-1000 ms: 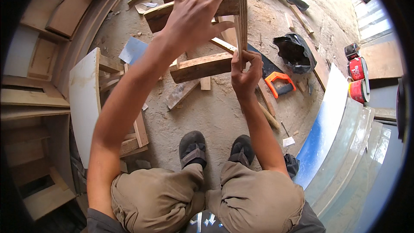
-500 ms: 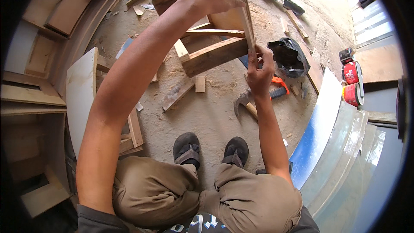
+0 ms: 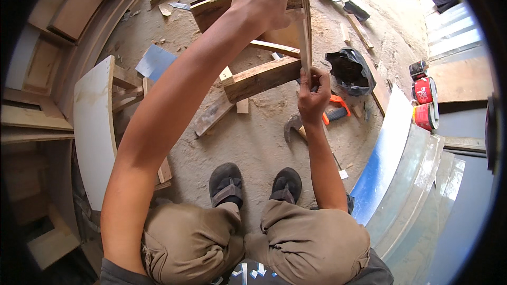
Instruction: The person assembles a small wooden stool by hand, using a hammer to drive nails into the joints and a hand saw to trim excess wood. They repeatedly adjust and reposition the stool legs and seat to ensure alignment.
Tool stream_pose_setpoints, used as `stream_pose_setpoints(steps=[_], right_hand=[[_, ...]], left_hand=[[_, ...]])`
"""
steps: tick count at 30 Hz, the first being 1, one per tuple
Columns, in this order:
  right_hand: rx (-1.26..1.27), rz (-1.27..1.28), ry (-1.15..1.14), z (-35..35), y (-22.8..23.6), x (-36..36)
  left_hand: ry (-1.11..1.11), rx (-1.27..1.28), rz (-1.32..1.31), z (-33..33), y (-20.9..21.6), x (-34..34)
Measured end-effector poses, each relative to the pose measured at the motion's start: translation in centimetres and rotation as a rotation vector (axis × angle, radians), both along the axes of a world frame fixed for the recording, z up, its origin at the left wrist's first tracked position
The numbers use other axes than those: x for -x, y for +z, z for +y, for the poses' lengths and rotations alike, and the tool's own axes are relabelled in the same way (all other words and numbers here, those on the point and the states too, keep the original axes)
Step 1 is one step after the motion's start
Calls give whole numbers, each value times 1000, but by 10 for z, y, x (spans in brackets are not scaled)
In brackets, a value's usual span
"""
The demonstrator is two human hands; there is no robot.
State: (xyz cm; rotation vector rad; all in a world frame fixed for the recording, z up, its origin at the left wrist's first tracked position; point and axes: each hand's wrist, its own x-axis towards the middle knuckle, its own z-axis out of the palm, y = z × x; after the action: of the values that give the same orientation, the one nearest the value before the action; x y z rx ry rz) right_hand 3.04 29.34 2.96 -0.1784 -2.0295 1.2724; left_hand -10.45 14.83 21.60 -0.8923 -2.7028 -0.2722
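Note:
A wooden box-like frame [image 3: 261, 80], made of boards and thinner strips, is held tilted above the floor in front of me. My left hand [image 3: 262, 4] reaches across to its far right side, with the fingers closed over the top edge. Its palm side is hidden. At the near right corner my right hand [image 3: 314, 95] pinches the edge of the frame's upright side panel [image 3: 304, 37] between thumb and fingers. Just below that hand, a claw hammer [image 3: 290, 127] lies on the floor, partly covered by my forearm. Beside it rests an orange-and-black tool handle [image 3: 338, 112].
A black plastic bag [image 3: 351, 71] stands right of the frame. Red cans [image 3: 423, 91] and bent sheets [image 3: 385, 153] line the right side. White-faced panelling [image 3: 95, 132] and wooden cabinets [image 3: 31, 111] stand at left. Wood offcuts [image 3: 214, 116] litter the dusty floor.
The frame has come slightly down and toward me, with both hands still gripping it. A pale blue sheet on the floor to the left shows more fully past my left forearm.

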Motion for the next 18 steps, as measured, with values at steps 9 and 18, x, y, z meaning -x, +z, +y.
stream_pose_setpoints(steps=[9, 18], right_hand=[[11, -79, 16, 2, 9, -5], [85, -23, 62, 6, -6, -18]], left_hand=[[-54, 67, 44, -7, -6, 20], [-42, 54, 123, -7, -17, 15]])
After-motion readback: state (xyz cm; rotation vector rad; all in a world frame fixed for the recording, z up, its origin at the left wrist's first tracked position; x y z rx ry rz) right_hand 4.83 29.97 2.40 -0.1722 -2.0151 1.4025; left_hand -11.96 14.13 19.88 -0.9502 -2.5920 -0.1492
